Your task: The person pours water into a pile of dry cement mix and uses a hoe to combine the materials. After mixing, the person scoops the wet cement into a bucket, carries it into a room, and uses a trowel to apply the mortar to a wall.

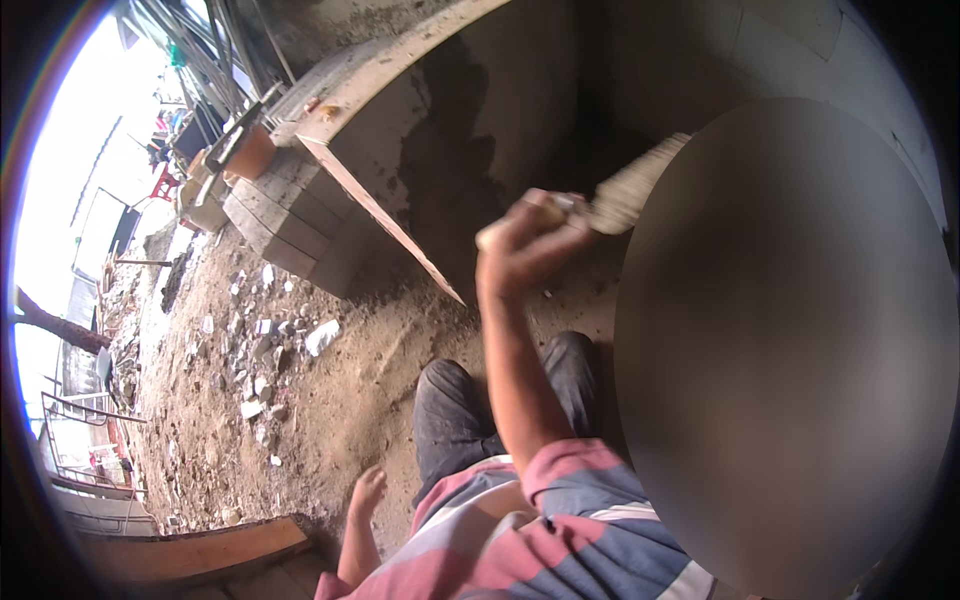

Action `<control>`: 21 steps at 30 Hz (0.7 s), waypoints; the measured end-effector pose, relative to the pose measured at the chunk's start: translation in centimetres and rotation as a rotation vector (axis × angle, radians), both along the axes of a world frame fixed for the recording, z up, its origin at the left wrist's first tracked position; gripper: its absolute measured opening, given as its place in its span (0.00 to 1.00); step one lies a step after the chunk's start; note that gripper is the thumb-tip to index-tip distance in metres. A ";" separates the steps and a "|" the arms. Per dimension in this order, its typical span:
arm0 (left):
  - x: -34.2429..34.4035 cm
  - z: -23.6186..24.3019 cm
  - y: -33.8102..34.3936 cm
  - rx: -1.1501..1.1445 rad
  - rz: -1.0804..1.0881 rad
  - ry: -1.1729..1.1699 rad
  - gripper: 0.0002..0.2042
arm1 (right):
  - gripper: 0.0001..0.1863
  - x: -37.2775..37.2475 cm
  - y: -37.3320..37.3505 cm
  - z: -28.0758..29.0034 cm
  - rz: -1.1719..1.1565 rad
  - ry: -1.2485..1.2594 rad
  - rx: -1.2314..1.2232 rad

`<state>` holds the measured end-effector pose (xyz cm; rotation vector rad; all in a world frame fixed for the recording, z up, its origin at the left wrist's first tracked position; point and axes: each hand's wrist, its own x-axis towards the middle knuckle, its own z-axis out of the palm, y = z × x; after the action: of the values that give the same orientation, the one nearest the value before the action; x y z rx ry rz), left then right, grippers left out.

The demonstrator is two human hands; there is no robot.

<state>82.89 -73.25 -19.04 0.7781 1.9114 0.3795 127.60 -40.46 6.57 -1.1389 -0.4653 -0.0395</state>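
My right hand (pixel 535 240) is raised in front of the shaded grey wall (pixel 540 90), its fingers wrapped round the handle of a trowel. The trowel's blade (pixel 640 187) points up and to the right; it is pale, apparently coated with mortar, and smeared by motion. A large blurred oval covers the view just past the blade tip. Low on the left, beside my body, my left hand (pixel 368 492) hangs apart from everything, with its fingers loosely curled and nothing visible in them. Dark damp-looking patches (pixel 445 150) mark the wall left of the trowel.
A narrow pinkish edge (pixel 385 218) slants down left of my right hand. Behind it are a blocky ledge (pixel 285 215) and an orange-brown container (pixel 250 153). Rubble (pixel 262 385) litters the dirt ground at left. A wooden board (pixel 200 550) lies at lower left.
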 end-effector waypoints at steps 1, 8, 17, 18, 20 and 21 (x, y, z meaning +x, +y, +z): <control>0.6 -0.4 -0.1 -0.014 0.028 -0.017 0.26 | 0.21 -2.0 3.4 -0.4 0.079 0.000 0.009; 1.0 -1.1 -7.7 -0.188 0.157 -0.023 0.26 | 0.12 -13.9 -2.7 -4.3 0.792 -0.286 -0.007; -1.1 -10.4 -15.3 -0.459 -0.208 -0.011 0.23 | 0.21 26.4 -14.2 -7.7 0.415 -0.546 -1.717; -1.7 -12.0 -14.5 -0.467 -0.311 0.022 0.23 | 0.19 29.7 -14.1 -8.1 0.408 -0.649 -1.835; -0.5 -12.4 -10.6 -0.448 -0.360 0.025 0.22 | 0.16 33.6 -12.8 -10.4 0.317 -0.726 -1.981; -2.3 -12.3 -8.7 -0.370 -0.248 -0.072 0.22 | 0.15 34.6 -11.9 -13.0 0.244 -0.680 -1.996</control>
<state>80.57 -81.99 -31.30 0.7287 1.7237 -0.0976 162.17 -52.34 -6.42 -3.0343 -1.3551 0.3443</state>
